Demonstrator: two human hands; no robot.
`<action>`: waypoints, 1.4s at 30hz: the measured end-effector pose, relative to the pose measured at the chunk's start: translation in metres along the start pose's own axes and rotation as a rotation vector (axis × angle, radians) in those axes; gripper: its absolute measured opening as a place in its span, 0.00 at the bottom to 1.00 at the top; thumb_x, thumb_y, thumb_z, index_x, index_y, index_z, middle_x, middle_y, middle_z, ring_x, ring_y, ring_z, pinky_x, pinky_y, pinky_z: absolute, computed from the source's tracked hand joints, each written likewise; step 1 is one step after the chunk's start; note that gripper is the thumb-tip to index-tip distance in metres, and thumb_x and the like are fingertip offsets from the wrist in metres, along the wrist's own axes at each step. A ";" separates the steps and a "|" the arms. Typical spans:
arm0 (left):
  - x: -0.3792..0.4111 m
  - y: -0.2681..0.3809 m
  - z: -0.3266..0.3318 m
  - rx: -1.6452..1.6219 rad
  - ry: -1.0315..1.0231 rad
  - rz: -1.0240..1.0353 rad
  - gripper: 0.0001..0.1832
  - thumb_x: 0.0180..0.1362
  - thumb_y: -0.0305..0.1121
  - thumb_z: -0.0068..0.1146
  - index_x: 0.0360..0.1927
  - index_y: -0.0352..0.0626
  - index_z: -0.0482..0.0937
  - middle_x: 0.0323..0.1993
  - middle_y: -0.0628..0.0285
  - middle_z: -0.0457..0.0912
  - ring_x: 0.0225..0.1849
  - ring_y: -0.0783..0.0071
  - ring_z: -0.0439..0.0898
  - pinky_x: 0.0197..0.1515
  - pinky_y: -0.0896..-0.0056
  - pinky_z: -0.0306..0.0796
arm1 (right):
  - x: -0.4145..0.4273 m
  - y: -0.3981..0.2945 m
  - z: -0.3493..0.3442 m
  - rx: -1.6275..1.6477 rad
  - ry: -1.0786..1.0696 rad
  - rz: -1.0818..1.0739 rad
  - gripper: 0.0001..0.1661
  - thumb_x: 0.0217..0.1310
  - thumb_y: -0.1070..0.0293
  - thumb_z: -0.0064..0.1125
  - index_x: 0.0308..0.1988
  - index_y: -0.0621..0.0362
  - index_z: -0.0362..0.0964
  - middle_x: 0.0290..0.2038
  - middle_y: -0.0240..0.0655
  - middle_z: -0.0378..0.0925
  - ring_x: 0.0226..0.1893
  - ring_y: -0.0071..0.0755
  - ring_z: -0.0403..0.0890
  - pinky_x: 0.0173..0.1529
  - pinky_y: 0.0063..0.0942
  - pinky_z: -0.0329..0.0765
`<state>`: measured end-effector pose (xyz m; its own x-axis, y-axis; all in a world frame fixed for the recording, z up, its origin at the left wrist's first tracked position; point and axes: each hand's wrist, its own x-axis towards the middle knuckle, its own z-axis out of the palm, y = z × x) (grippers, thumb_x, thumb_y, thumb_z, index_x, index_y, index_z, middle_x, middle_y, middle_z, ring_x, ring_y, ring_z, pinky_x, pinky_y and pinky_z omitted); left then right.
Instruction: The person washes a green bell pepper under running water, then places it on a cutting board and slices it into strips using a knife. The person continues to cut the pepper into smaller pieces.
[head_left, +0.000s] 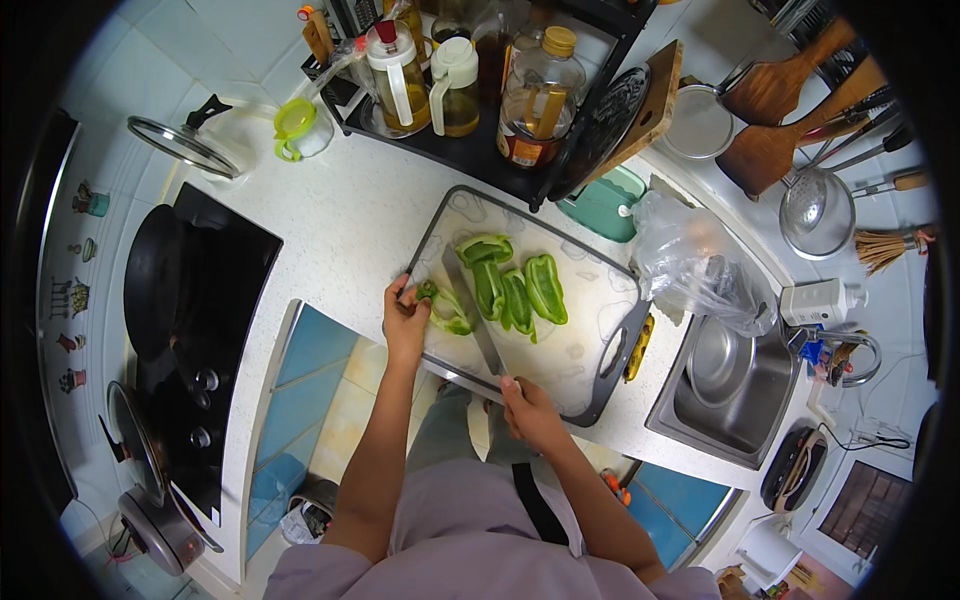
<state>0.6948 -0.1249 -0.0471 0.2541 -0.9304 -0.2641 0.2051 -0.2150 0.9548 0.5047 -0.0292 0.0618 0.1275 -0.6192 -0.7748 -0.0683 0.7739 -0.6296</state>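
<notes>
My right hand (531, 412) grips the handle of a kitchen knife (474, 315), whose blade lies slantwise over a cutting board (592, 367) with a dark rim. Left of the blade, my left hand (407, 319) is at the board's left edge, its fingertips at the stem end of a green bell pepper (448, 313); how firmly they hold it cannot be told. Several cut pepper pieces (545, 289) rest to the right of the blade, hollow sides showing. One piece (484, 250) lies near the blade's tip.
A stainless steel sink (667, 405) holding a metal bowl (721, 360) is at the right, beside a plastic bag (694, 255). A black rack (465, 146) with jugs and a jar stands behind the board. On the left, a wok (154, 285) sits on the black hob (232, 247).
</notes>
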 end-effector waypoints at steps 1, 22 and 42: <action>0.001 0.001 0.000 -0.004 -0.009 0.003 0.26 0.52 0.16 0.48 0.55 0.37 0.58 0.42 0.59 0.75 0.40 0.77 0.73 0.44 0.77 0.66 | 0.000 -0.001 -0.001 -0.018 0.002 0.002 0.25 0.63 0.45 0.41 0.30 0.59 0.61 0.13 0.25 0.57 0.11 0.18 0.58 0.17 0.21 0.61; -0.001 0.000 0.003 0.134 0.013 0.002 0.25 0.53 0.16 0.48 0.55 0.37 0.58 0.41 0.59 0.75 0.40 0.78 0.73 0.43 0.79 0.67 | -0.001 -0.019 -0.007 -0.335 0.050 -0.004 0.29 0.61 0.44 0.45 0.32 0.64 0.64 0.14 0.30 0.61 0.12 0.22 0.65 0.18 0.23 0.65; -0.006 0.001 0.002 0.050 0.248 0.032 0.21 0.53 0.21 0.52 0.51 0.38 0.62 0.34 0.66 0.73 0.33 0.81 0.68 0.38 0.81 0.64 | 0.035 0.017 0.006 -0.035 0.165 -0.066 0.34 0.61 0.41 0.42 0.39 0.69 0.65 0.12 0.31 0.63 0.12 0.22 0.65 0.17 0.24 0.66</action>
<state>0.6918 -0.1204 -0.0446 0.4854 -0.8369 -0.2529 0.1474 -0.2068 0.9672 0.5143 -0.0369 0.0244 -0.0311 -0.6840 -0.7288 -0.0996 0.7277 -0.6786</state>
